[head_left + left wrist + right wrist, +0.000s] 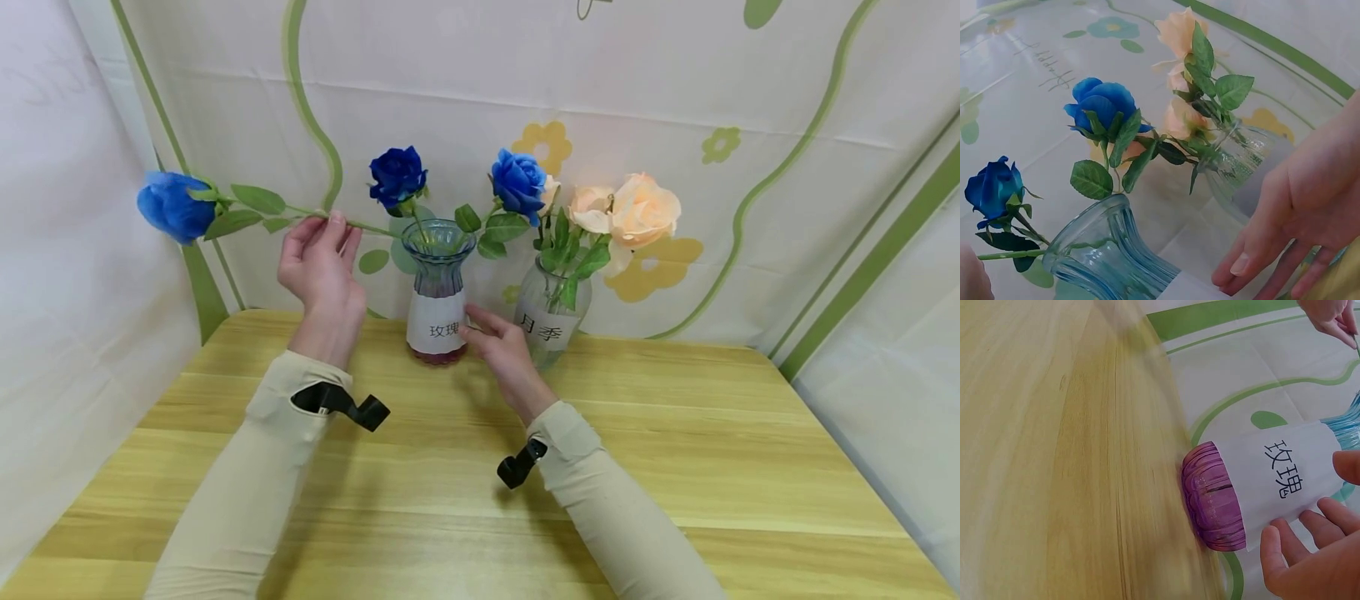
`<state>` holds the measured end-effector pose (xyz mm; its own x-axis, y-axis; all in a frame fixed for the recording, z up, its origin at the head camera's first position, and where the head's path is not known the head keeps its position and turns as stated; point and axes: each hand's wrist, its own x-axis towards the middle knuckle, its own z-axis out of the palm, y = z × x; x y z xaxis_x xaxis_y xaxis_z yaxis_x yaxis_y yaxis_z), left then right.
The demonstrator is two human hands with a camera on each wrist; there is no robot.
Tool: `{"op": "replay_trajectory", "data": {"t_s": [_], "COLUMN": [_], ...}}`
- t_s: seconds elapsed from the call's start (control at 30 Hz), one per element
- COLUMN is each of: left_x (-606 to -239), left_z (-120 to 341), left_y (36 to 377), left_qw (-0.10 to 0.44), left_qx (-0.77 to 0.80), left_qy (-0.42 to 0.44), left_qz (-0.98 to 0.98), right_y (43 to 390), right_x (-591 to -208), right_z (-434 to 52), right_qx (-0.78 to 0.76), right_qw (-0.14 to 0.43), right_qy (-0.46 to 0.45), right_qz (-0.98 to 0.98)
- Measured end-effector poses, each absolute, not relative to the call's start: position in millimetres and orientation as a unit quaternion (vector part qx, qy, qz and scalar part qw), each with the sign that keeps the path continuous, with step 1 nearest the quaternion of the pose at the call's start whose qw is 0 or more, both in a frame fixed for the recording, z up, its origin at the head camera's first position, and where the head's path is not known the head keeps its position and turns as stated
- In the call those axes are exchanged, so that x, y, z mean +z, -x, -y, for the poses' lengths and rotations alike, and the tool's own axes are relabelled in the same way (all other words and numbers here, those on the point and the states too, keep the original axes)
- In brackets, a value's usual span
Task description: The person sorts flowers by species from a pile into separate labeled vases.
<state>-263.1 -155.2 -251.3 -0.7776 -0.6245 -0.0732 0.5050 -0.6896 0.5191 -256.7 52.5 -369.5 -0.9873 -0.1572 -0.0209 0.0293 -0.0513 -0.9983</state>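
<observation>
My left hand (327, 262) pinches the green stem of a blue rose (177, 207), held almost level with its bloom out to the left. The stem's other end reaches the rim of a fluted glass vase (438, 283), blue above and purple at the base (1213, 497). A white paper label (1282, 472) with black characters wraps this vase. Two more blue roses, a dark one (398, 178) and a brighter one (518, 182), stand in it. Low at the vase's right side is my right hand (510, 358), its loosely extended fingers at the label, thumb toward the front.
Just right of my right hand stands a clear glass vase (553, 287) with a label and several peach roses (645, 210). Both vases are near the back edge of the wooden table (420, 500). A white patterned cloth (442, 67) hangs behind.
</observation>
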Motion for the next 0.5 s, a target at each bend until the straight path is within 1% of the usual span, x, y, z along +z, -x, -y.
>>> {"op": "replay_trajectory", "data": {"t_s": [0.5], "left_x": [-249], "left_z": [150], "left_y": [278], "left_qw": [0.298], "left_qx": [-0.906], "left_qy": [-0.138], "left_qz": [0.266], "right_y": [256], "right_x": [-364], "right_z": [-50], "right_qx": [-0.723], "right_qw": [0.072], "right_qy": [0.028], "right_qz": [-0.687]}}
